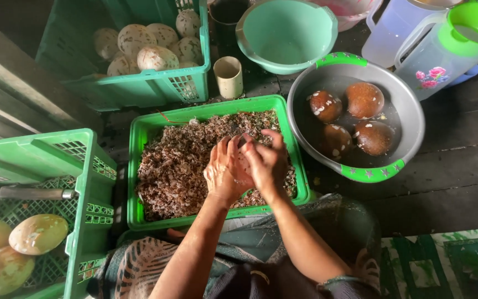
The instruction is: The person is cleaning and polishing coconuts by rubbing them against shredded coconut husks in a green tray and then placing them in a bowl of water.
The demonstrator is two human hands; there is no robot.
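Observation:
My left hand (pixel 225 173) and my right hand (pixel 266 160) are cupped together around a small round nut-like piece (pixel 243 160), mostly hidden between the fingers. They hover over a green plastic tray (pixel 139 138) filled with brown shell scrapings (pixel 178 166). To the right, a grey basin (pixel 410 111) with green handles holds several dark brown round shells (pixel 364 99) in water.
A green crate (pixel 156 88) at the back holds several pale speckled shells. Another green crate (pixel 84 166) at left holds a knife (pixel 34 193) and yellowish pieces (pixel 39 233). A beige cup (pixel 228 76), a teal bowl (pixel 286 33) and two plastic jugs (pixel 443 44) stand behind.

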